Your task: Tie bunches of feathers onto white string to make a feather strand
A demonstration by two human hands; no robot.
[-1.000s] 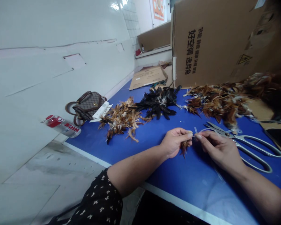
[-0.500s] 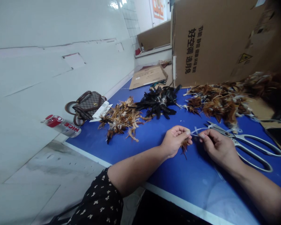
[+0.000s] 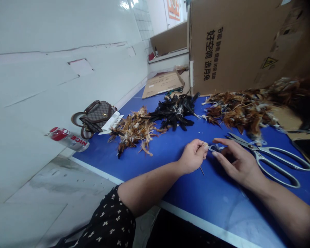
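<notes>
My left hand (image 3: 193,156) is closed in a pinch above the blue table. It grips a small bunch of feathers (image 3: 202,171), mostly hidden in the fingers, with a thin brown tip poking out below. A narrow clear strip (image 3: 214,148) runs from the pinch toward my right hand (image 3: 237,162). There the thumb and forefinger are spread apart around the strip, and the other fingers are partly hidden. Large scissors (image 3: 258,150) with silver handles lie just beyond the right hand, blades parted slightly.
Behind the hands lie piles of light brown feathers (image 3: 136,129), black feathers (image 3: 177,112) and darker brown feathers (image 3: 240,110). A handbag (image 3: 98,115) and a red-labelled bottle (image 3: 68,138) sit at the left edge. A big cardboard box (image 3: 237,48) stands at the back right.
My right thumb and forefinger have parted from their pinch on the clear strip. My left hand has turned slightly, and less of the brown feathers shows below it.
</notes>
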